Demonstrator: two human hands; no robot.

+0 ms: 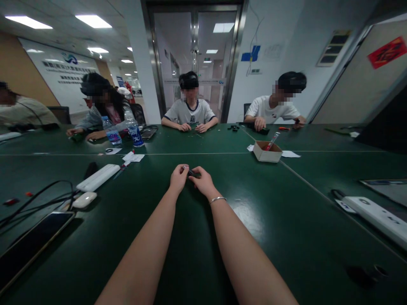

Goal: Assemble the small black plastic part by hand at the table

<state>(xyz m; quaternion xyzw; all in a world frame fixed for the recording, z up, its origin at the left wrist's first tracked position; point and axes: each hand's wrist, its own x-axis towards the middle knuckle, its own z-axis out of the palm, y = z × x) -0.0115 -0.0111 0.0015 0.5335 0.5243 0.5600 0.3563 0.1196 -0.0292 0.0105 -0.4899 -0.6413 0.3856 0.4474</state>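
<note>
Both my arms stretch forward over the dark green table [286, 220]. My left hand [179, 177] and my right hand [202, 180] meet at the fingertips and pinch a small dark part [191, 173] between them. What the part is, I cannot make out. A silver bracelet [217, 199] sits on my right wrist.
A small cardboard box [267, 151] with a red tool in it stands ahead to the right. A white power strip [98, 177], a white mouse [84, 200], cables and a phone [30, 245] lie at left; another power strip [375, 215] at right. Water bottles [135, 133] stand far left. Several people sit across.
</note>
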